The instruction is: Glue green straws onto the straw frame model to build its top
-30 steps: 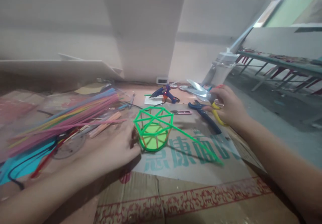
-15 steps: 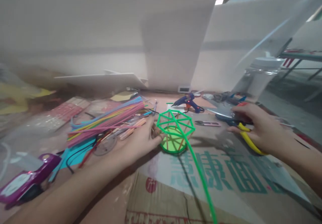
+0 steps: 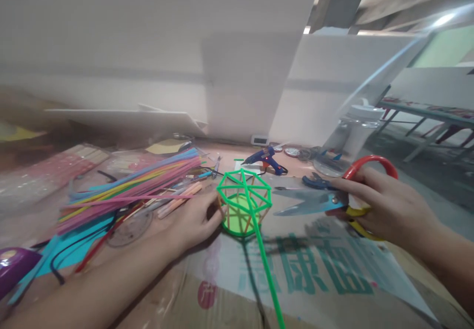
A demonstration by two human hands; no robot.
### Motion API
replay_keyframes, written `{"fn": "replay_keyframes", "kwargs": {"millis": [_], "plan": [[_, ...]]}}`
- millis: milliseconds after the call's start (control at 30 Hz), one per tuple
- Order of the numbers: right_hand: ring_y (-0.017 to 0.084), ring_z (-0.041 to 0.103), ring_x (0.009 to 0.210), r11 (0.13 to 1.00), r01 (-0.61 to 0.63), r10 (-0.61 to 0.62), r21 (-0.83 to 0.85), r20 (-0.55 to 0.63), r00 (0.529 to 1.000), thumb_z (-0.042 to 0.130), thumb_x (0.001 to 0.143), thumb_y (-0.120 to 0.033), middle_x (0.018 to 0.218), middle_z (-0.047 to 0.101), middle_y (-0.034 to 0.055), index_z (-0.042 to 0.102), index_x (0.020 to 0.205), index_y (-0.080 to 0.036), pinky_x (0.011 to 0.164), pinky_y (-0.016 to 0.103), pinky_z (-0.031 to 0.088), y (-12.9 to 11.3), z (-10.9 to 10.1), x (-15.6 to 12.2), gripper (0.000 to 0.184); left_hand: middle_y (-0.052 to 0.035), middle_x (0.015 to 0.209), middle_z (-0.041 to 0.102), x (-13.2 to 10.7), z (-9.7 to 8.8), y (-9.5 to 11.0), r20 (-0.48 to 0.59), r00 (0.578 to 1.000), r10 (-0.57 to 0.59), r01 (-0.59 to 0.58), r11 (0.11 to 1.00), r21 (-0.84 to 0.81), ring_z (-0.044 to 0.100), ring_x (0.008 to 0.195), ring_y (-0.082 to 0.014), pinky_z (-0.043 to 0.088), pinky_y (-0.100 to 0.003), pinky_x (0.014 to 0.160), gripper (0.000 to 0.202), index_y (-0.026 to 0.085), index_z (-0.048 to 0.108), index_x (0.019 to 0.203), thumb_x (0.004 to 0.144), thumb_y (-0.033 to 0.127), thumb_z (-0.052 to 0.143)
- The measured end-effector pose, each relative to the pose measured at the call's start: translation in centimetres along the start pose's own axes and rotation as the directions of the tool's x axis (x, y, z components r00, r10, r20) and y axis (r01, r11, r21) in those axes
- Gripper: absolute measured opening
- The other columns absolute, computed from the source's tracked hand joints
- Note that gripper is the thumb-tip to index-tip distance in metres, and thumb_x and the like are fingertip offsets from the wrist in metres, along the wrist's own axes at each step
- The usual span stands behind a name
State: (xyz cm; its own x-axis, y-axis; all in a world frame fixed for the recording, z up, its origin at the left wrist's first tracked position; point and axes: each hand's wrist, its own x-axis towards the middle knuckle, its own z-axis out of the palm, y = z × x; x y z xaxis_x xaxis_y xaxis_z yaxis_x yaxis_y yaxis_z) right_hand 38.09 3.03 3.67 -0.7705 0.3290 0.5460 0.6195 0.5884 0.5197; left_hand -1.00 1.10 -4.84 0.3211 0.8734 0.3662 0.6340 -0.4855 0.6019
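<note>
My left hand [image 3: 196, 218] is closed on the side of a small green craft frame [image 3: 255, 209], its fingertips partly hidden. The frame has an eight-sided spoked top, thin brown uprights and a round light green base. A long green strip [image 3: 267, 265] runs from the top toward the front edge of the view. My right hand [image 3: 396, 205] grips scissors [image 3: 314, 203] by their red and yellow handles. Their blades are parted and point left toward the frame, apart from it. Just behind the blades lies a pair of dark blue pliers [image 3: 314, 182].
A blue glue gun [image 3: 264, 159] with a red light lies behind the frame. Colourful strips [image 3: 137, 186] and sticks lie left, above a blue sheet [image 3: 70, 247]. A clear jar [image 3: 350, 136] stands back right. A purple device [image 3: 17, 270] sits at the left edge.
My right hand has lifted the scissors and turned them, blades now parted toward the frame. My left hand stays on the frame. The whole view has shifted slightly to the right.
</note>
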Motion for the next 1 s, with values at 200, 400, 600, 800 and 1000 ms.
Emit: {"fn": "replay_keyframes", "kwargs": {"millis": [200,400,600,800,1000], "plan": [[0.025,0.050,0.067,0.988,0.096,-0.092,-0.117,0.044,0.995,0.060,0.092,-0.032,0.082,0.060,0.0109,0.070,0.109,-0.020,0.055,0.035,0.035,-1.3,0.5,0.1,0.023,-0.0069,0.085,0.070,-0.1,0.2,0.1,0.025,0.999,0.029,-0.030,0.999,0.039,0.066,0.085,-0.0237,0.051,-0.034,0.080,0.013,0.020,0.062,0.088,0.091,0.028,0.052],[0.024,0.051,0.068,0.994,0.035,-0.034,-0.104,0.016,0.999,0.056,0.094,-0.022,0.079,0.060,0.0092,0.073,0.109,-0.022,0.059,0.034,0.036,-3.1,0.5,0.6,0.023,-0.0074,0.086,0.072,-0.4,0.5,0.0,0.035,0.998,0.054,-0.056,0.997,0.061,0.066,0.078,-0.0213,0.049,-0.033,0.074,0.016,0.019,0.060,0.085,0.093,0.027,0.048],[0.025,0.056,0.072,0.997,-0.066,0.067,-0.032,0.037,0.997,0.054,0.091,-0.014,0.084,0.064,0.0087,0.072,0.115,-0.028,0.061,0.035,0.038,-3.8,0.4,0.3,0.033,-0.0080,0.095,0.074,-0.5,0.6,0.0,0.060,0.996,0.065,-0.068,0.996,0.060,0.068,0.085,-0.0224,0.049,-0.033,0.076,0.017,0.019,0.063,0.092,0.094,0.028,0.048],[0.023,0.054,0.069,0.996,-0.066,0.068,-0.054,0.052,0.996,0.049,0.096,-0.013,0.081,0.064,0.0077,0.072,0.115,-0.029,0.059,0.034,0.038,-4.2,0.5,0.6,0.034,-0.0083,0.090,0.073,-0.4,0.6,0.2,0.073,0.996,0.060,-0.066,0.995,0.075,0.067,0.082,-0.0231,0.048,-0.034,0.074,0.020,0.019,0.064,0.092,0.095,0.030,0.047],[0.020,0.051,0.063,0.996,-0.046,0.049,-0.082,0.036,0.998,0.043,0.098,-0.014,0.075,0.064,0.0074,0.074,0.109,-0.027,0.055,0.033,0.034,-4.4,0.5,1.1,0.035,-0.0077,0.087,0.073,-0.3,0.4,0.4,0.078,0.995,0.056,-0.063,0.994,0.088,0.066,0.079,-0.0225,0.047,-0.033,0.072,0.019,0.019,0.064,0.090,0.093,0.030,0.049]]}}
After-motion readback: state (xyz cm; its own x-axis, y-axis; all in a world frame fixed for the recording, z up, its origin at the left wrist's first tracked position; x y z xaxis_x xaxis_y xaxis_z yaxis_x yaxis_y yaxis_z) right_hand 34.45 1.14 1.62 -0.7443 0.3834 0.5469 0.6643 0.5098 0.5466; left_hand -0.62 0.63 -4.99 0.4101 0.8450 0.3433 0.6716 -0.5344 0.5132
